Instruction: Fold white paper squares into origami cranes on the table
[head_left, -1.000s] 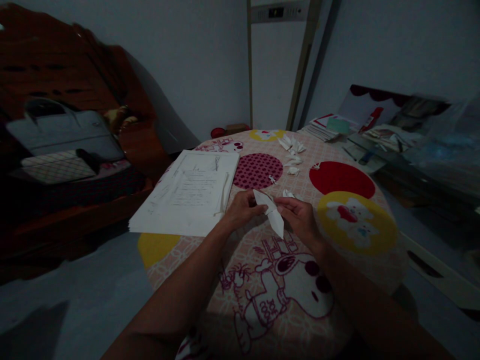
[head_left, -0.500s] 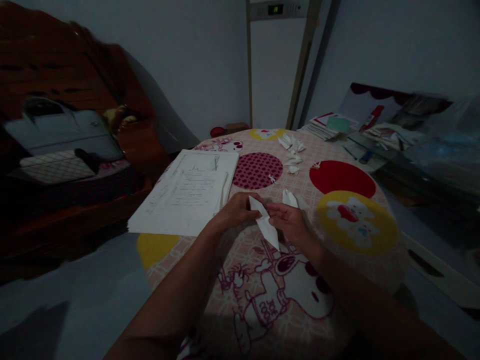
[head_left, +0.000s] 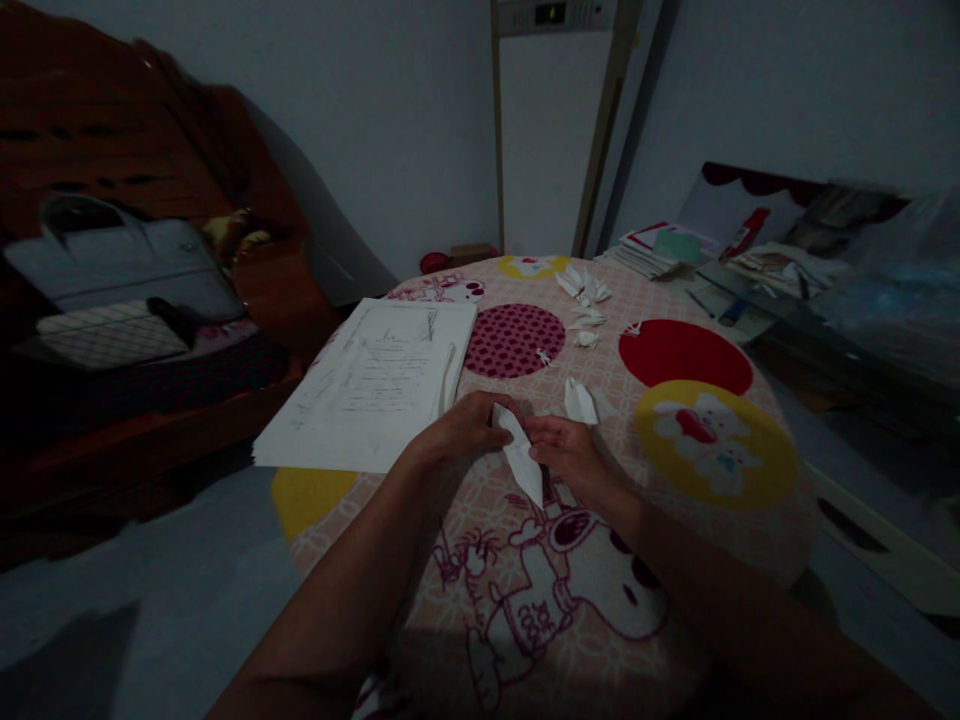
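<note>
Our left hand [head_left: 472, 425] is mostly closed, thumb and curled fingers pinching a narrow white folded paper strip [head_left: 523, 462] with a pointed lower end. The strip slants between our hands, just above the table. Our right hand [head_left: 566, 450] is half curled, its fingertips at the strip's right edge; whether they grip it too, we cannot tell.

Just beyond our right hand lies a small white folded paper piece [head_left: 580, 400]. Farther off are three crumpled white paper bits [head_left: 586, 340] in a row, the farthest the largest. A thick white stack of printed sheets [head_left: 375, 390] lies close beside our left hand, crowding that side. All of it rests on a pink patterned tablecloth [head_left: 607, 370] with large red, yellow and purple circles.

Past the table we see a brown carved wooden seat [head_left: 277, 270] bearing a grey handbag [head_left: 150, 260], and a tall white cabinet unit [head_left: 551, 120]. To the right, a red tube-shaped object [head_left: 746, 232] stands among papers near a clear crumpled plastic bag [head_left: 900, 270].

The printed cartoon dog [head_left: 607, 590] has shirt lettering that seems to read "JOE COOL", though the dimness leaves us unsure. The lines on the sheets and the cabinet's small lit display are too blurred to read.
</note>
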